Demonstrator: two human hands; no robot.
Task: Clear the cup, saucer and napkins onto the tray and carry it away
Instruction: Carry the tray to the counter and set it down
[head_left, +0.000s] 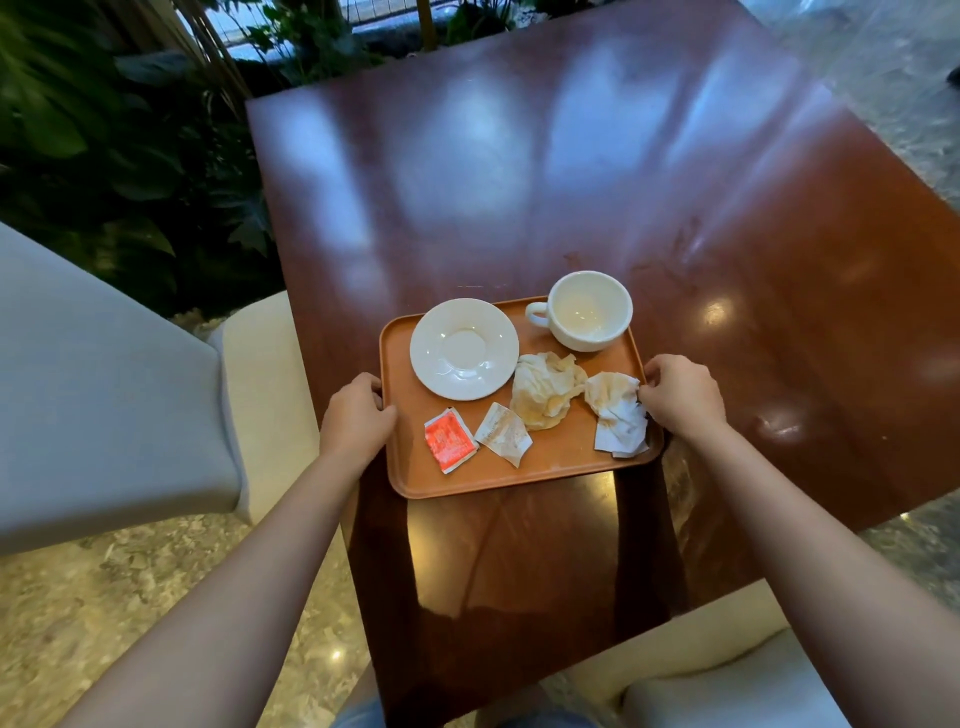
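An orange tray (558, 460) lies above the dark red table (519, 182). On it sit a white saucer (464, 348) at the back left and an empty white cup (591, 310) at the back right. Two crumpled stained napkins (545, 397) (618, 413) lie in the middle and at the right. A red sachet (449, 439) and a torn white sachet (504, 433) lie at the front. My left hand (358, 415) grips the tray's left edge. My right hand (683, 392) grips its right edge.
A grey and cream chair (130, 395) stands at the left, another cream seat (727, 675) at the lower right. Green plants (119, 156) fill the back left. The floor (130, 597) is pale marble.
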